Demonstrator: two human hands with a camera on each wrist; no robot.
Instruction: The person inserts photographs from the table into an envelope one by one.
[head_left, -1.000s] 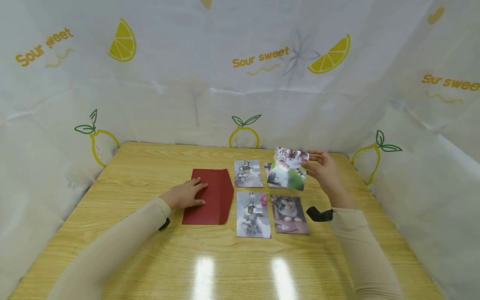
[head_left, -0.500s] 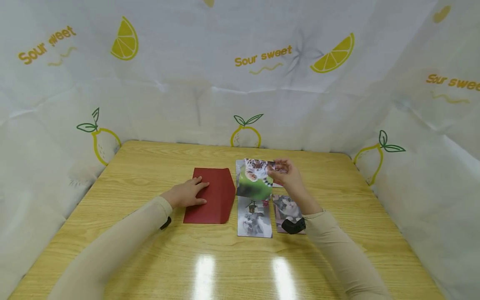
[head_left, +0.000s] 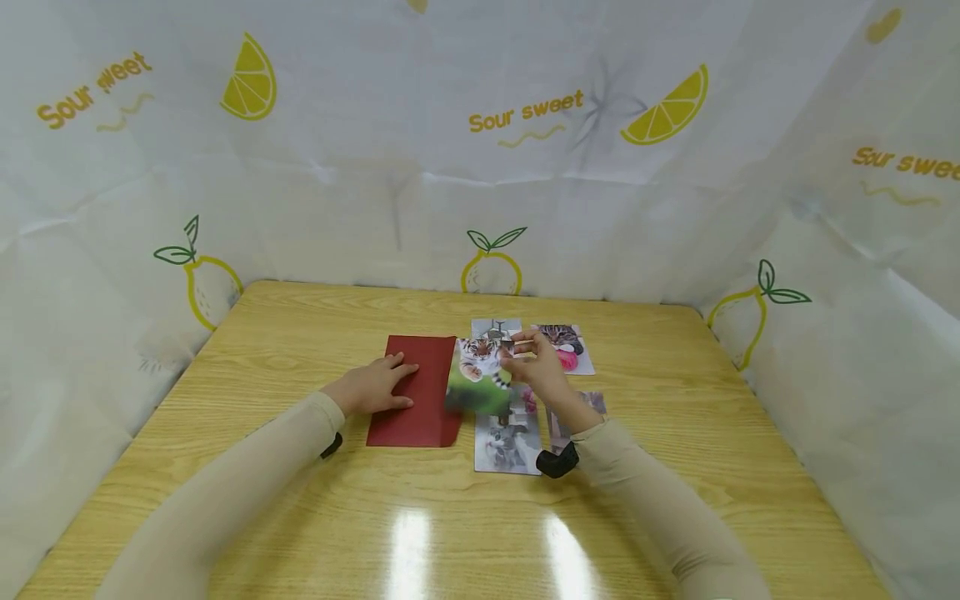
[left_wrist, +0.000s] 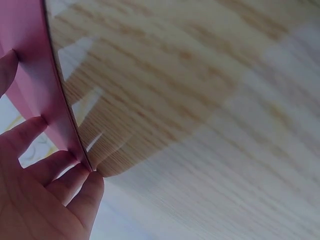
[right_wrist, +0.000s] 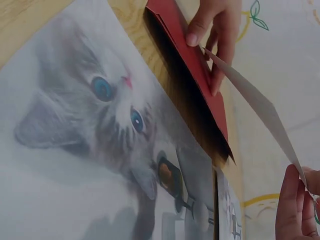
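My left hand (head_left: pixel 371 386) rests flat on a red envelope (head_left: pixel 427 408), fingers spread over its left half. The left wrist view shows the fingertips along the edge of the envelope (left_wrist: pixel 30 30). My right hand (head_left: pixel 542 372) pinches a tiger-cub photo card (head_left: pixel 475 385) by its right edge, thumb on the front. The card is held above the table, and its left edge overlaps the envelope's right flap in the head view. In the right wrist view, the card (right_wrist: pixel 260 107) is tilted and raised between both hands. Its lower part hides part of the kitten cards.
Beneath and beside the right hand lie a grey kitten card (head_left: pixel 504 452), another kitten card (head_left: pixel 486 326) behind it, a tabby card (head_left: pixel 572 350) with a pink ball-like shape, and a partly hidden cat card (head_left: pixel 596 402). A lemon-print curtain (head_left: pixel 345 217) borders the wooden table (head_left: pixel 300 508).
My right hand has carried the tiger card leftward and slightly nearer, from over the tabby card to the envelope's right edge. My left hand has stayed on the envelope.
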